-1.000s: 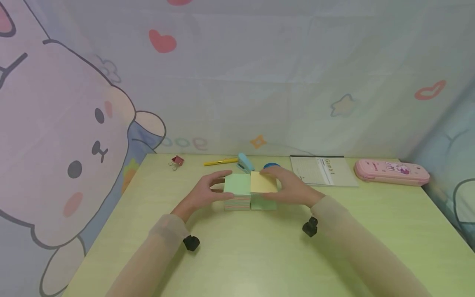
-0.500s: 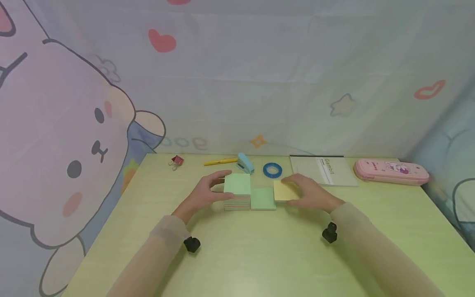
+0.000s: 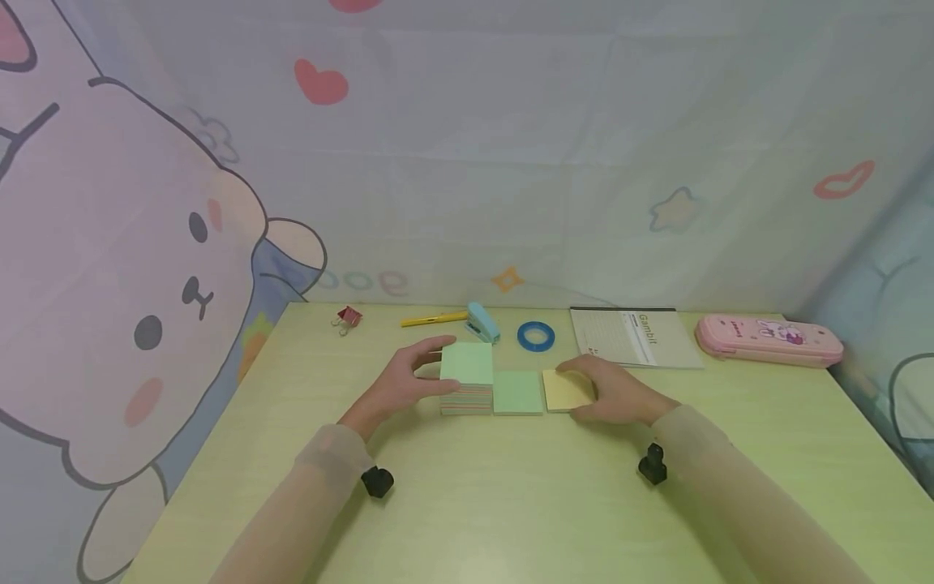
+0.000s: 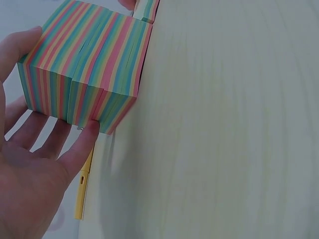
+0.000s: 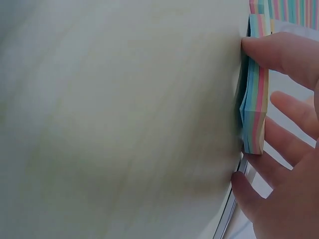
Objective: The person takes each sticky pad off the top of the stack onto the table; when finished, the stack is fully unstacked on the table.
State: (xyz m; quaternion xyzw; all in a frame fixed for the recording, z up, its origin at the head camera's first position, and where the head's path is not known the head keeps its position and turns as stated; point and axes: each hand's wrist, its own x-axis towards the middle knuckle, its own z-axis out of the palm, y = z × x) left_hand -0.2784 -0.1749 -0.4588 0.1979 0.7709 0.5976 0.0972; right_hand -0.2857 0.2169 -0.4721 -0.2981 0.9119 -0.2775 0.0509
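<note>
A tall stack of square paper note pads (image 3: pixel 467 363), green on top, stands at the middle of the desk. My left hand (image 3: pixel 400 378) grips its left side, thumb at the near edge and fingers at the far edge. The left wrist view shows the stack's striped sides (image 4: pixel 82 55) in pink, yellow, green and blue. Beside the stack lies a thin green-topped note pad (image 3: pixel 518 392). Right of that, my right hand (image 3: pixel 620 392) pinches a thin yellow-topped note pad (image 3: pixel 566 391) between thumb and fingers, low at the desk. Its layered edge (image 5: pixel 255 94) shows in the right wrist view.
Along the desk's back are a red binder clip (image 3: pixel 349 316), a yellow pen (image 3: pixel 434 319), a light blue stapler (image 3: pixel 481 322), a blue tape roll (image 3: pixel 536 347), a notebook (image 3: pixel 613 337) and a pink pencil case (image 3: pixel 769 341). A printed curtain (image 3: pixel 467 162) hangs behind.
My right hand has carried the yellow-topped pad from above the green pad to the right and down to the desk, uncovering the tape roll. The left hand stays at the stack.
</note>
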